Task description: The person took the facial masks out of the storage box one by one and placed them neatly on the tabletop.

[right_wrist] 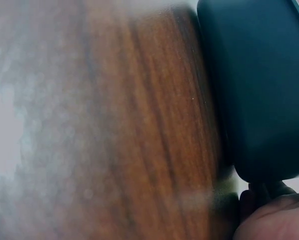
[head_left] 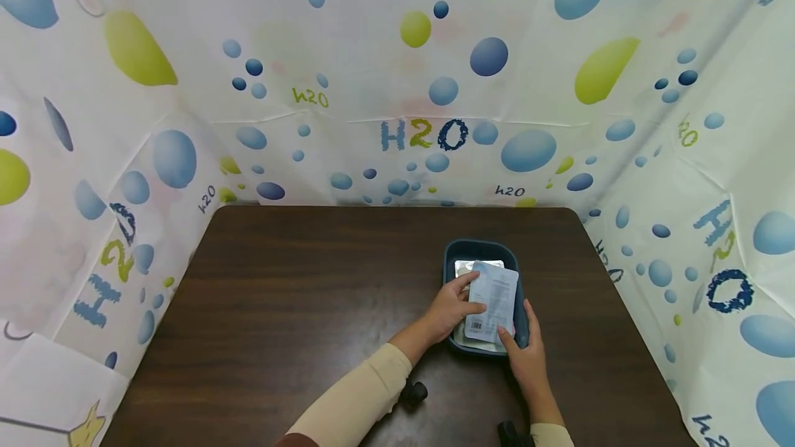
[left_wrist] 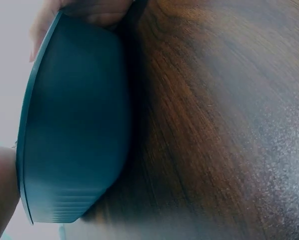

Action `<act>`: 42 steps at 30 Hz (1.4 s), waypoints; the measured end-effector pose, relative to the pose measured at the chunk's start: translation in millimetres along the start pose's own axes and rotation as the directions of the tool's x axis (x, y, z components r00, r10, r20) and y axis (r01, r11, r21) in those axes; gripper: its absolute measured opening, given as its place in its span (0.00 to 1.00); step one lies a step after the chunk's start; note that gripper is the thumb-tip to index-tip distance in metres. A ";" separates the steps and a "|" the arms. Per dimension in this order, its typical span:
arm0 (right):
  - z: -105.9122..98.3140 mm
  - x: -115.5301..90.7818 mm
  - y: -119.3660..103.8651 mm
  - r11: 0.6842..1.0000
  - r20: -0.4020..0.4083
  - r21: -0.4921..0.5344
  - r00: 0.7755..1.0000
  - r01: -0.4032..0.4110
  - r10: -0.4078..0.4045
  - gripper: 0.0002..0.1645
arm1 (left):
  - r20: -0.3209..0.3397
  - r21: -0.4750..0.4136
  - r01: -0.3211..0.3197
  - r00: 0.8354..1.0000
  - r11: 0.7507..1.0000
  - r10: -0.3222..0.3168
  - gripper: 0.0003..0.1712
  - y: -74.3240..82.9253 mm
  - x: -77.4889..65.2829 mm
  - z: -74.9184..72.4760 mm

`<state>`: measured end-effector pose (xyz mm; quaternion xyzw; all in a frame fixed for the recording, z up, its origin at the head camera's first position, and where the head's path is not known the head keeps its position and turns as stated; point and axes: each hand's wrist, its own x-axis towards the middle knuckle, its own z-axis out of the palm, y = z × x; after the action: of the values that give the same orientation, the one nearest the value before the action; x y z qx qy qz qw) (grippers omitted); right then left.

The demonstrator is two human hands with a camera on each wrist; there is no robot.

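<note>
A dark blue plastic bin (head_left: 520,295) stands on the table, its outer wall (left_wrist: 74,120) filling much of the left wrist view. A flat pale packet (head_left: 497,295) with fine print and a barcode lies over other flat packets (head_left: 462,267) in the bin. My left hand (head_left: 450,309) reaches over the bin's left side and holds the top packet by its left edge, thumb on its face. At the bin's right side my right hand (head_left: 528,357) grips the wall, fingers outside and thumb over the rim by the packet's lower corner.
The dark brown wooden table (head_left: 298,309) extends widely to the left of the bin. White sheeting (head_left: 348,54) printed with blue and green spots hangs behind and at both sides. Black wrist devices (head_left: 413,392) are worn below both hands.
</note>
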<state>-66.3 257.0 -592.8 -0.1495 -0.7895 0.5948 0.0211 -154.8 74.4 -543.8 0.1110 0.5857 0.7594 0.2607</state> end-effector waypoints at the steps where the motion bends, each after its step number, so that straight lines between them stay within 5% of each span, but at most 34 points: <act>1: -0.1 -0.4 -0.4 1.000 -0.003 0.004 1.000 0.002 -0.002 0.54 | -0.007 0.009 -0.007 1.000 1.000 0.007 0.42 -0.1 -0.1 0.2; 8: 0.2 -1.7 -0.9 0.998 -0.004 0.033 0.999 0.048 -0.048 0.56 | -0.079 0.017 -0.068 0.994 0.998 0.070 0.43 -1.2 -1.6 0.2; 21: 0.2 -3.9 -2.3 0.995 -0.008 0.090 0.999 0.040 -0.040 0.58 | -0.117 -0.249 -0.186 0.980 0.950 0.161 0.44 5.0 -0.5 -8.1; 42: -2.5 -5.0 -5.4 0.995 0.037 0.092 0.998 -0.045 0.041 0.64 | -0.239 -0.267 -0.328 0.933 0.906 0.268 0.43 65.1 2.5 -66.9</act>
<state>-62.2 256.7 -586.3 -0.1548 -0.7579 0.6338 0.0014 -205.9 8.5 -501.9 0.0826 0.4612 0.8782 0.0959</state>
